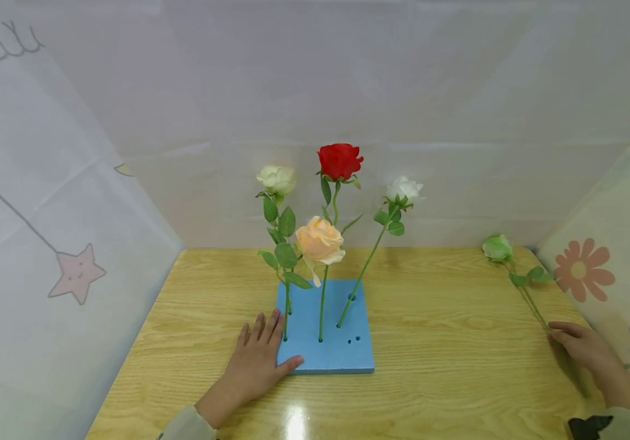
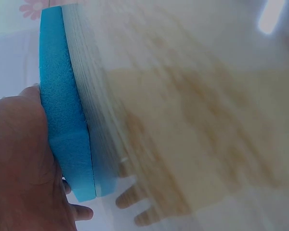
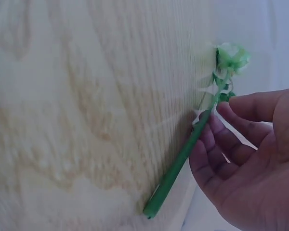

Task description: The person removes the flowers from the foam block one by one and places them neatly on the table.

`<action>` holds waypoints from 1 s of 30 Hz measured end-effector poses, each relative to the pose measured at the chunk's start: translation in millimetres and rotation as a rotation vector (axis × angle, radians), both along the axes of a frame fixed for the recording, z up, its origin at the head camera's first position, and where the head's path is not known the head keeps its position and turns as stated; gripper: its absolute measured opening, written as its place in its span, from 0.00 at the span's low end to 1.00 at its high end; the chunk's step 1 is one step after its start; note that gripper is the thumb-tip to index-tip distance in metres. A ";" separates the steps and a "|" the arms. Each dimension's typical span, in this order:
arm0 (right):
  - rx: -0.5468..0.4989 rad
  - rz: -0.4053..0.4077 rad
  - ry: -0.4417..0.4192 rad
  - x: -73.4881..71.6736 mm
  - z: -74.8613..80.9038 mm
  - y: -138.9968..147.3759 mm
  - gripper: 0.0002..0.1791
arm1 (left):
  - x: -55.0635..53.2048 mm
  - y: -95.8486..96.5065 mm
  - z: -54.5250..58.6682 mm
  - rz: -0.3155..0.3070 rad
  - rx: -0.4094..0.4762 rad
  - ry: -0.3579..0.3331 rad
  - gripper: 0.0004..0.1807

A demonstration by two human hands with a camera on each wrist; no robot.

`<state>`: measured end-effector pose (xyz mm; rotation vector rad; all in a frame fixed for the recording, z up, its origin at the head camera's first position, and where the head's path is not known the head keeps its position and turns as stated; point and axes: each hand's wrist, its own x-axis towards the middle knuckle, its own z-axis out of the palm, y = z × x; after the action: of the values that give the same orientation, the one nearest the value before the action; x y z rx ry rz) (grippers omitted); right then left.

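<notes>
My left hand point(image 1: 256, 360) lies with fingers spread along the left edge of a blue foam block point(image 1: 342, 355), its thumb over the front edge. In the left wrist view the palm sits against the block's side point(image 2: 65, 96). Standing in the block are a red rose point(image 1: 340, 161), a peach rose point(image 1: 320, 240), a cream rose point(image 1: 277, 179) and a white rose point(image 1: 404, 189) that leans right. At the far right, my right hand point(image 1: 586, 351) pinches the stem of a pale green rose point(image 1: 497, 249). Its green stem point(image 3: 176, 166) slants close along the tabletop in the right wrist view.
The block has spare holes point(image 1: 357, 338) at its front right and one farther back. The wooden table point(image 1: 446, 366) reaches a pale cloth backdrop point(image 1: 485, 122) behind and printed cloth sides with a star point(image 1: 77, 273) and a flower point(image 1: 584, 270).
</notes>
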<state>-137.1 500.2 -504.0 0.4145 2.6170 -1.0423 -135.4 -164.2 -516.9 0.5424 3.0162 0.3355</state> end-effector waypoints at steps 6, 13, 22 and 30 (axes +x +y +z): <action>0.207 -0.004 0.191 2.8 3.2 -21.2 0.33 | -0.2 -0.1 -3.8 -0.006 -0.003 0.007 0.54; 0.130 -0.027 0.312 -2.2 16.7 -71.4 0.32 | -0.5 0.6 -5.9 -0.005 -0.009 0.000 0.54; -0.210 0.026 0.426 -15.2 26.5 -123.4 0.30 | -1.5 0.4 -5.2 -0.004 -0.012 0.001 0.54; -0.409 0.084 0.437 -26.2 30.5 -171.0 0.31 | -1.4 -0.7 -3.2 0.001 -0.009 0.007 0.54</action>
<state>-163.2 329.2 -473.5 -0.0235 2.6354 -1.7524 -136.9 -164.9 -520.2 0.5425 3.0234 0.3213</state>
